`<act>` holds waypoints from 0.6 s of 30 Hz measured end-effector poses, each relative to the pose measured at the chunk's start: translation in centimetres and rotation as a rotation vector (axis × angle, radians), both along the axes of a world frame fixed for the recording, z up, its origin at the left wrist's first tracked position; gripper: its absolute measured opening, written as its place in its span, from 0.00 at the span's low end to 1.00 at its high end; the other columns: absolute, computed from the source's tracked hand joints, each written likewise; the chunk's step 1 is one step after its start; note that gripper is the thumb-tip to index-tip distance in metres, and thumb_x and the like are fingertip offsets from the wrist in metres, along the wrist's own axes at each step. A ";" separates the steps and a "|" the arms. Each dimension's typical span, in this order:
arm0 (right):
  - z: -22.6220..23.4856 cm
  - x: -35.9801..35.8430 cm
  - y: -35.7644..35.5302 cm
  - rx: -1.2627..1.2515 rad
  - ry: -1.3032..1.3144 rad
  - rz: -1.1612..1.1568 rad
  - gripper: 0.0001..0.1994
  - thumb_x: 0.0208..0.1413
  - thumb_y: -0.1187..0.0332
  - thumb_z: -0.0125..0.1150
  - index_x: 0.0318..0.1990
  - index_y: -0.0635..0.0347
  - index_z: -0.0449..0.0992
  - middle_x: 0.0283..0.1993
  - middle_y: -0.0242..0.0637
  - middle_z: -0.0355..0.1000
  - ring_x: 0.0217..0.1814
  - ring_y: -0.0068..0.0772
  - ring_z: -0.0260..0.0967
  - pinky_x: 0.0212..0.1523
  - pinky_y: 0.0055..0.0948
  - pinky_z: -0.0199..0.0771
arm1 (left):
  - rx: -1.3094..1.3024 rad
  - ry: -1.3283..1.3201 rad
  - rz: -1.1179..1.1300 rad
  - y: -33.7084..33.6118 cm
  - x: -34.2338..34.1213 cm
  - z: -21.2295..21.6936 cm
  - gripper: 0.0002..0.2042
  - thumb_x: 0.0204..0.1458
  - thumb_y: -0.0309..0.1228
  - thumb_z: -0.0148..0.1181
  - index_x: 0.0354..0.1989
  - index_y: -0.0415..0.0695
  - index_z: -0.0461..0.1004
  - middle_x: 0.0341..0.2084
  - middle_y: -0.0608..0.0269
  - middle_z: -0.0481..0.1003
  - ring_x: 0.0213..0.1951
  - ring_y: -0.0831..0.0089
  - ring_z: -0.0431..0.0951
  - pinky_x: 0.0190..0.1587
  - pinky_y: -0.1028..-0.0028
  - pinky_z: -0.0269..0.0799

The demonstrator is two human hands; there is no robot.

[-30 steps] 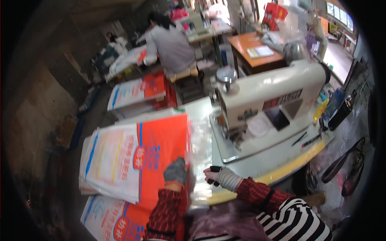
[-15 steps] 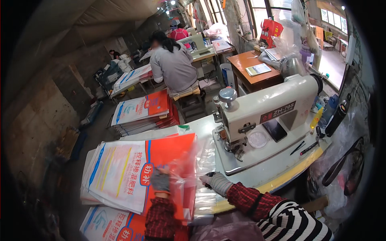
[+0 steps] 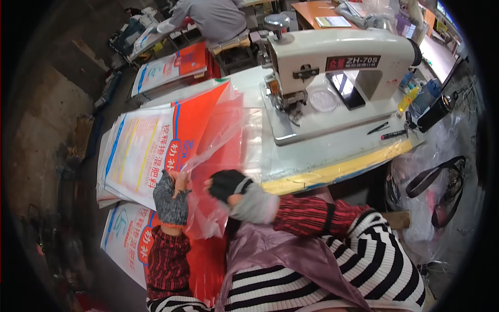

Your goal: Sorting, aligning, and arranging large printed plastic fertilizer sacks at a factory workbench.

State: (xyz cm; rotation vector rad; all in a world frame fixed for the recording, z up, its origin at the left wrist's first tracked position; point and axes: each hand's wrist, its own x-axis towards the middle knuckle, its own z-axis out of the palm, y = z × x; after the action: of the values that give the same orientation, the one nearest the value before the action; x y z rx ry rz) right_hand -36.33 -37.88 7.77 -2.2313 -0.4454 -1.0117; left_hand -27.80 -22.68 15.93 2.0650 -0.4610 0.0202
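Note:
A clear plastic liner (image 3: 221, 140) lies over the orange end of a printed woven sack (image 3: 156, 143) on the stack at my left. My left hand (image 3: 171, 195), in a grey fingerless glove, pinches the liner's near edge against the sack. My right hand (image 3: 231, 190), in a dark and grey glove, grips the same liner a little to the right, lifting it off the sack. Both hands sit at the near edge of the white sewing table (image 3: 322, 156). The cream sewing machine (image 3: 332, 67) stands beyond them to the right.
More printed sacks lie stacked below (image 3: 127, 234) and at the far left (image 3: 171, 67). Another person (image 3: 210, 18) sits at a far table with their back to me. A phone (image 3: 345, 88), two pens (image 3: 384, 132), bottles (image 3: 416, 96) and a plastic bag (image 3: 436, 187) crowd the right side.
My view has dropped and moved closer to the table. Both hands have come together on the liner's near edge and raised it off the sack, where before they rested lower and apart.

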 end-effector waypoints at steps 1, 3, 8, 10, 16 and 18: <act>-0.5 0.3 1.1 -0.106 0.019 0.087 0.13 0.44 0.72 0.52 0.41 0.60 0.72 0.43 0.40 0.70 0.48 0.41 0.66 0.50 0.38 0.65 | 0.141 -0.104 -0.008 0.6 -1.0 0.0 0.13 0.53 0.35 0.56 0.22 0.40 0.67 0.13 0.66 0.66 0.16 0.78 0.65 0.19 0.74 0.60; -1.8 1.4 1.7 -0.235 0.122 0.129 0.12 0.41 0.70 0.50 0.34 0.64 0.72 0.36 0.46 0.69 0.41 0.44 0.68 0.42 0.39 0.67 | 0.282 -0.185 -0.081 2.7 -3.5 0.8 0.12 0.52 0.34 0.57 0.23 0.39 0.67 0.13 0.64 0.67 0.15 0.75 0.66 0.19 0.74 0.61; -4.0 4.1 -10.2 -0.379 0.306 -0.268 0.06 0.43 0.74 0.50 0.26 0.65 0.74 0.26 0.46 0.72 0.26 0.39 0.71 0.25 0.37 0.71 | 0.638 -0.438 0.069 8.9 -7.0 2.4 0.09 0.49 0.29 0.59 0.23 0.36 0.69 0.15 0.54 0.70 0.19 0.62 0.72 0.22 0.69 0.64; -4.8 4.1 -11.8 -0.605 0.509 -0.413 0.09 0.47 0.67 0.51 0.28 0.64 0.74 0.28 0.46 0.72 0.29 0.39 0.71 0.30 0.35 0.71 | 0.683 -0.401 0.113 10.8 -6.9 2.7 0.09 0.50 0.28 0.58 0.24 0.36 0.69 0.15 0.54 0.71 0.19 0.62 0.72 0.23 0.68 0.64; -0.3 1.9 -11.3 0.444 0.174 -0.470 0.16 0.42 0.68 0.65 0.39 0.59 0.69 0.34 0.40 0.68 0.38 0.38 0.66 0.39 0.32 0.66 | 0.548 -0.538 0.237 11.3 -7.5 2.4 0.08 0.50 0.28 0.58 0.23 0.38 0.70 0.13 0.56 0.70 0.16 0.64 0.70 0.21 0.68 0.63; -0.6 2.7 -13.2 0.252 -0.036 -0.555 0.19 0.41 0.67 0.65 0.43 0.59 0.68 0.31 0.37 0.64 0.35 0.37 0.64 0.38 0.31 0.65 | 0.545 -0.511 0.223 10.8 -7.7 2.9 0.08 0.50 0.28 0.58 0.23 0.37 0.70 0.14 0.56 0.70 0.16 0.64 0.70 0.21 0.68 0.63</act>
State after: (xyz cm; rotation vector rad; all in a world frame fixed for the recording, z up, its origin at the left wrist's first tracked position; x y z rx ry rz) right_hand -33.66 -51.08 7.17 -2.1465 0.2984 -1.3006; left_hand -35.47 -11.88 18.80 2.6440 -0.5868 0.6289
